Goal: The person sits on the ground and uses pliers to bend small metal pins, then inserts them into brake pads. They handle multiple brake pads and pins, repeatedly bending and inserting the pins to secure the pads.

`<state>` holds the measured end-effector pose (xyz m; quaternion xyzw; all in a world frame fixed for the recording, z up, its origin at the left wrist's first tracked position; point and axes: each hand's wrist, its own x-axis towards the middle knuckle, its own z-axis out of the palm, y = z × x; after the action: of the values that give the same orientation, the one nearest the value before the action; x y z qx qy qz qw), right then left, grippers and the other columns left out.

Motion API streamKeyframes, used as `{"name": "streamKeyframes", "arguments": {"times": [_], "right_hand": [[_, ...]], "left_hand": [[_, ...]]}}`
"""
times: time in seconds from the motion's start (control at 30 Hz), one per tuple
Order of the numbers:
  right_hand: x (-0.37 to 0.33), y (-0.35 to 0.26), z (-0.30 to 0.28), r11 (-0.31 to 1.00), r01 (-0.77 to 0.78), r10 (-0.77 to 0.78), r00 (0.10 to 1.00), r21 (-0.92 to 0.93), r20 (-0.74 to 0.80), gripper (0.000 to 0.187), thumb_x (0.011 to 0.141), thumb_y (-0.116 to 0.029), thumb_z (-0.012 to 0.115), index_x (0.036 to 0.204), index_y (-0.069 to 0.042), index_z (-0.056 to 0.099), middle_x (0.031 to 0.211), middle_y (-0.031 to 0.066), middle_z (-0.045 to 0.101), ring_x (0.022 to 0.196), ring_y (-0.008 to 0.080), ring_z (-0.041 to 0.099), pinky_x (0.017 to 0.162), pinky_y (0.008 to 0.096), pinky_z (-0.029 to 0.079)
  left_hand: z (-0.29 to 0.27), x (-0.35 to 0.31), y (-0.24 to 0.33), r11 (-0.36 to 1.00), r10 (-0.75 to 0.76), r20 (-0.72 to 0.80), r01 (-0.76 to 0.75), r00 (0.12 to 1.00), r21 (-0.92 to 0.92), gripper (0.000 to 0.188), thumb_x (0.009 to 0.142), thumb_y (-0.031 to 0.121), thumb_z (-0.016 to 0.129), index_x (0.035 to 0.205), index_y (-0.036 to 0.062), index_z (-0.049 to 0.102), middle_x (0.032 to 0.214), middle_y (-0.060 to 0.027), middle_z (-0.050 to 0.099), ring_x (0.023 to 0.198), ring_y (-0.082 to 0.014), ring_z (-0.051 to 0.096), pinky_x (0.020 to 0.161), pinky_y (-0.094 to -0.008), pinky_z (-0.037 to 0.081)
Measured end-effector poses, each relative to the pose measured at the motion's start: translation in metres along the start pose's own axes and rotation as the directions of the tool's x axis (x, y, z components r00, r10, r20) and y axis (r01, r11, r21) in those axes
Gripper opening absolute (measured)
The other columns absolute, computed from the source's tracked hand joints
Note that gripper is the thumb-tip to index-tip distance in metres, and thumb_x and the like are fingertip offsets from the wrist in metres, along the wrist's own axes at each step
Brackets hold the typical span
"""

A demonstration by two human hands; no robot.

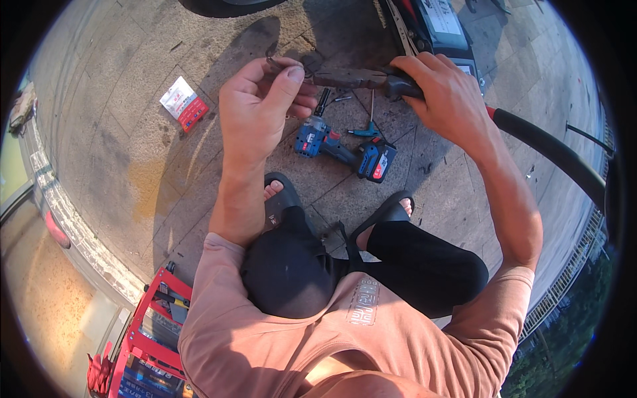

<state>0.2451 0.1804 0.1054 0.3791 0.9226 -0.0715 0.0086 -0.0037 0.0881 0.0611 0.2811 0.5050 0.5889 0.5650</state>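
Note:
My left hand (pixel 265 93) is raised over the paving, thumb and fingers pinched on a small dark wire-like piece (pixel 271 61). To its right, my right hand (pixel 441 89) is wrapped round the black grip of a dark, long metal tool (pixel 358 78) that looks like pliers. The tool's tip points at my left fingertips; whether it touches the small piece cannot be made out. Below both hands a blue cordless impact driver (pixel 325 142) with a black socket lies on the ground. Beside it is a teal T-handle hex key (pixel 365 131).
A red-and-white packet (pixel 184 104) lies on the left paving. At the top are a tyre (pixel 229 5) and a dark case (pixel 443 26). A red-framed rack (pixel 154 325) stands lower left. A black, red-ended bar (pixel 547 136) curves in from the right.

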Motion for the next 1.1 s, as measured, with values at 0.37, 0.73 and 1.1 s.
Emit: {"name": "streamKeyframes", "arguments": {"times": [0.37,0.73,1.1], "right_hand": [[-0.0016,0.0009,-0.0014,1.0,0.007,-0.007,1.0,-0.021,-0.006,0.039,0.08,-0.018,0.076,0.116,-0.015,0.062,0.094,0.0057,0.062,0.095,0.0275,0.063,0.075,0.0391,0.054],[-0.0023,-0.0028,-0.0028,0.999,-0.003,0.004,1.0,-0.053,0.006,0.036,0.08,-0.019,0.076,0.114,-0.014,0.063,0.094,0.0058,0.062,0.095,0.0272,0.063,0.075,0.0386,0.054],[-0.0035,-0.0009,0.0007,1.0,0.01,-0.01,1.0,0.008,-0.004,0.032,0.079,-0.017,0.076,0.107,-0.011,0.062,0.089,0.0072,0.062,0.093,0.0281,0.064,0.073,0.0407,0.052]], "left_hand": [[0.0014,-0.0018,0.0007,1.0,0.019,0.008,-0.019,1.0,0.01,0.019,0.094,0.014,0.067,0.102,-0.003,0.064,0.081,-0.0128,0.071,0.066,-0.0157,0.069,0.058,-0.0242,0.056],[0.0029,-0.0048,0.0019,0.999,0.014,0.005,-0.015,1.0,0.028,0.018,0.094,0.014,0.066,0.101,-0.0031,0.064,0.08,-0.0117,0.07,0.066,-0.0151,0.068,0.057,-0.0241,0.056],[0.0016,-0.0053,0.0027,1.0,0.01,0.019,-0.011,1.0,0.019,0.018,0.094,0.013,0.066,0.101,-0.0031,0.064,0.08,-0.0126,0.071,0.066,-0.0158,0.069,0.057,-0.0244,0.056]]}}
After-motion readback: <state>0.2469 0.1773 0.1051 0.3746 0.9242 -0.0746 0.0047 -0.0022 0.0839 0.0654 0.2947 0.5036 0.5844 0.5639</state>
